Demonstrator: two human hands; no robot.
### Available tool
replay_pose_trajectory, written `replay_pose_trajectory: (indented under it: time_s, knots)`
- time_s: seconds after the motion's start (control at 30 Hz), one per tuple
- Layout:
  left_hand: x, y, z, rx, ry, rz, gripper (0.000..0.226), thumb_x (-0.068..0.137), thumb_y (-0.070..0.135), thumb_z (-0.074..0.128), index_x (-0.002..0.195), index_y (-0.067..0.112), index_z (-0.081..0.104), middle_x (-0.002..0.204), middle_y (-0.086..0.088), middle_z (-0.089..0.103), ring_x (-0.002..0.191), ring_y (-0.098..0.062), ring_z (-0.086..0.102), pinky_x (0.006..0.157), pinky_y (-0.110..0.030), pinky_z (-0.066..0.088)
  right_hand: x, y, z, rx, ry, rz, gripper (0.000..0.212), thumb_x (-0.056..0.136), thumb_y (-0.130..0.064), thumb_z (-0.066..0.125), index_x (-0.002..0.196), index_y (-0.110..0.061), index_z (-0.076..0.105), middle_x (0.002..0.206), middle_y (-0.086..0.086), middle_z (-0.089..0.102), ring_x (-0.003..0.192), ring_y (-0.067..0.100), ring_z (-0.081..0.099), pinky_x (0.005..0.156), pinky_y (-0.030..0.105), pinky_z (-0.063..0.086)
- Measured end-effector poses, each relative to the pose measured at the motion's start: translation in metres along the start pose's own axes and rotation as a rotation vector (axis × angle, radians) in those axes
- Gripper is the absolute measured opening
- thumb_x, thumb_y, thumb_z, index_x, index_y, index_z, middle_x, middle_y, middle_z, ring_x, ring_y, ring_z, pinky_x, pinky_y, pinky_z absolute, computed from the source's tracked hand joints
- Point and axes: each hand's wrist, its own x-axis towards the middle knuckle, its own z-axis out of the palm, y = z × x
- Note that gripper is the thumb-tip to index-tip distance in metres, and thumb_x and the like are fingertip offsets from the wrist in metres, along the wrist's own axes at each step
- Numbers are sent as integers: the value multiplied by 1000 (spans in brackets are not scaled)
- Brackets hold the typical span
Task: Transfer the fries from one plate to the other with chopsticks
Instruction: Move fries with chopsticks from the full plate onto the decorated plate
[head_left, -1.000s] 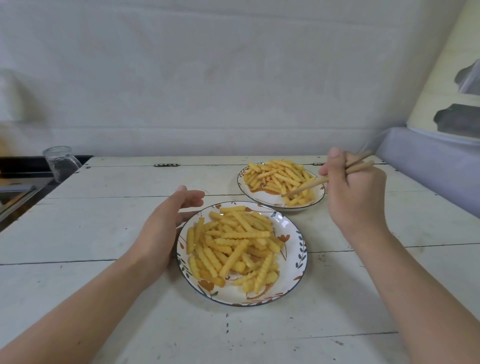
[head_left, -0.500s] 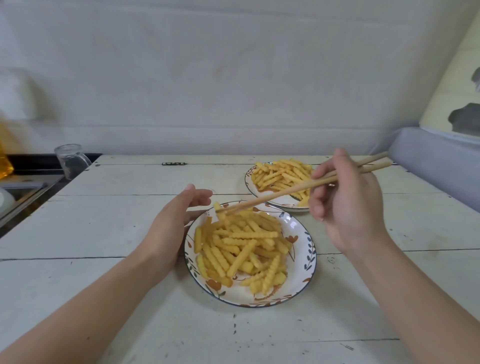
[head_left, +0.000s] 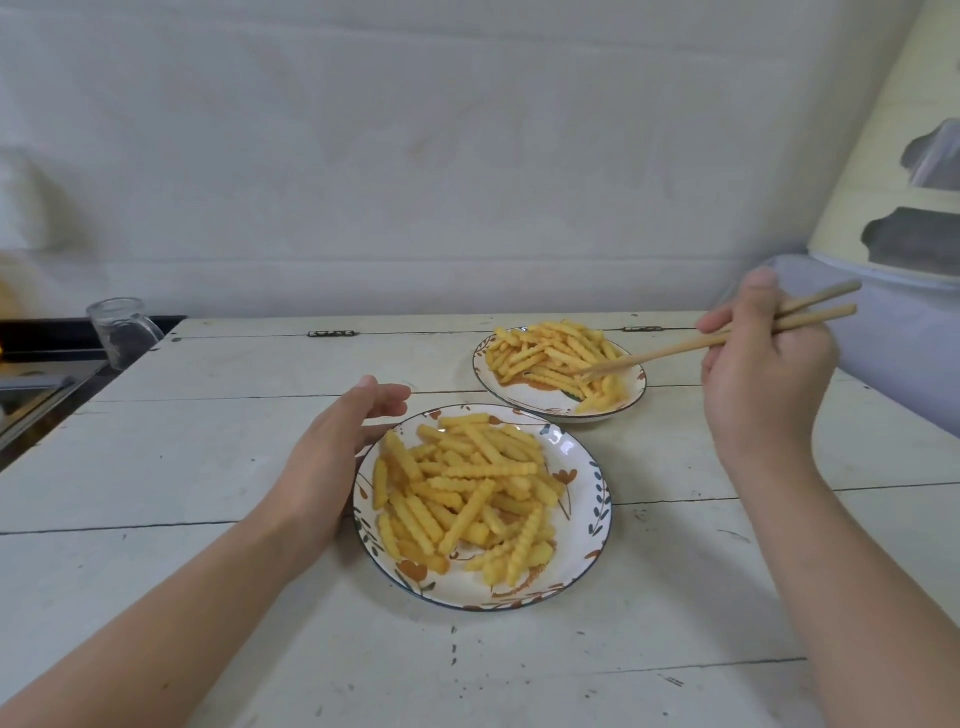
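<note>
The right hand (head_left: 763, 374) pinches the chopsticks (head_left: 722, 340), tips down among the fries (head_left: 550, 356) on the far plate (head_left: 530, 400) at one o'clock. The left hand (head_left: 332, 457), fingers loosely spread, rests against the near plate (head_left: 587, 499) at its nine o'clock rim; that plate's fries (head_left: 467, 488) sit heaped at center on the white table (head_left: 208, 467).

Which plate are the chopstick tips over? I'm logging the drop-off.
The far plate, beside the right hand; the chopsticks end there. The near plate sits against the left hand.
</note>
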Motion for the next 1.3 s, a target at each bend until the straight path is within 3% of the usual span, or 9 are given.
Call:
replay_pose_trajectory:
  time_s: [0.2, 0.27, 0.43, 0.63, 0.8, 0.97, 1.1, 1.3]
  knots:
    - [-1, 0, -2, 11, -7, 3, 42, 103, 63, 46, 100, 42, 82, 129, 9, 71, 121, -22, 70, 108, -59, 53, -3, 6, 0, -267, -32, -293, 52, 105, -37, 43, 67, -9, 65, 53, -20, 51, 51, -1, 57, 58, 19, 43]
    - [0, -1, -2, 9, 2, -1, 43, 106, 59, 44, 99, 41, 82, 128, 10, 71, 121, -21, 69, 108, -59, 53, -5, 9, 4, -266, -49, -290, 55, 103, -42, 43, 67, -8, 66, 53, -18, 52, 49, 2, 57, 57, 27, 46]
    - [-1, 0, -2, 17, -5, -7, 41, 99, 65, 48, 101, 42, 82, 128, 11, 71, 122, -22, 69, 108, -60, 53, -7, 11, 7, -224, -80, -155, 48, 101, -53, 41, 62, -30, 58, 54, -12, 56, 53, 22, 63, 62, 40, 54]
    - [-1, 0, -2, 17, -8, -11, 46, 87, 69, 48, 103, 42, 81, 128, 11, 72, 122, -23, 69, 109, -60, 52, -6, 10, 7, -245, -34, -76, 53, 105, -50, 37, 65, -23, 59, 47, 0, 56, 40, 16, 60, 53, 31, 50]
    - [0, -1, -2, 5, -3, -14, 42, 99, 65, 47, 104, 41, 81, 127, 11, 72, 122, -23, 69, 109, -61, 52, -6, 11, 6, -179, -37, -9, 48, 106, -37, 39, 67, -19, 60, 47, 7, 53, 39, 21, 57, 48, 30, 44]
    - [-1, 2, -1, 0, -6, -24, 46, 85, 69, 51, 102, 40, 82, 126, 11, 71, 121, -21, 69, 109, -60, 52, -3, 2, 5, 17, -16, 99, 40, 99, -20, 40, 63, -13, 57, 39, -1, 44, 35, 22, 45, 44, 27, 35]
    - [-1, 1, -1, -9, 6, -21, 42, 105, 60, 45, 101, 39, 82, 125, 11, 71, 120, -22, 68, 110, -60, 51, -6, -10, 9, 262, -85, 237, 50, 99, -17, 43, 51, -19, 56, 45, 4, 43, 32, 22, 37, 41, 20, 25]
    - [0, 3, -1, -18, 25, -33, 45, 107, 57, 44, 99, 36, 83, 120, 13, 73, 117, -19, 70, 110, -58, 52, -18, -20, 16, 492, -236, 415, 52, 103, -23, 44, 53, -14, 58, 46, 6, 39, 33, 17, 31, 42, 20, 24]
